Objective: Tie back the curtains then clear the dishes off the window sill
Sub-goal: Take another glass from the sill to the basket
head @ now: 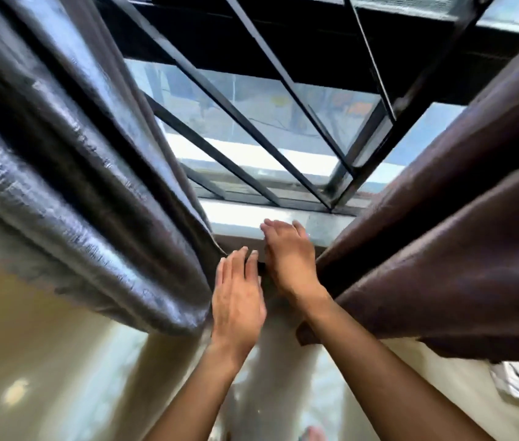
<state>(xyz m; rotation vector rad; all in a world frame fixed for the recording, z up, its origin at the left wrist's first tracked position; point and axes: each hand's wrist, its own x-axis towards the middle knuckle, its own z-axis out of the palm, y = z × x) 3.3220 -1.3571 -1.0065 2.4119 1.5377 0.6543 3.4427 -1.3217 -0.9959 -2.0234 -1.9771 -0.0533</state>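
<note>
- Fingers straight on your left hand (238, 297), holding nothing, its fingertips just beside the left curtain (70, 173) (silvery lining showing).
- Your right hand (288, 256) hangs relaxed, fingers loosely spread over the window sill (235, 218), next to the right curtain (442, 233).
- Both curtains hang parted, window bars (251, 122) between them.

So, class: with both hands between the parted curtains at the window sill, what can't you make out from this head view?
- Dishes: none show; the left curtain and right curtain cover the window sill ends.
- Tie-backs: none visible.
- Right hand fingertips: blurred; contact with the sill is unclear.
- Left hand palm: faces away.
- Curtain tops: cut off by the frame edge.
</note>
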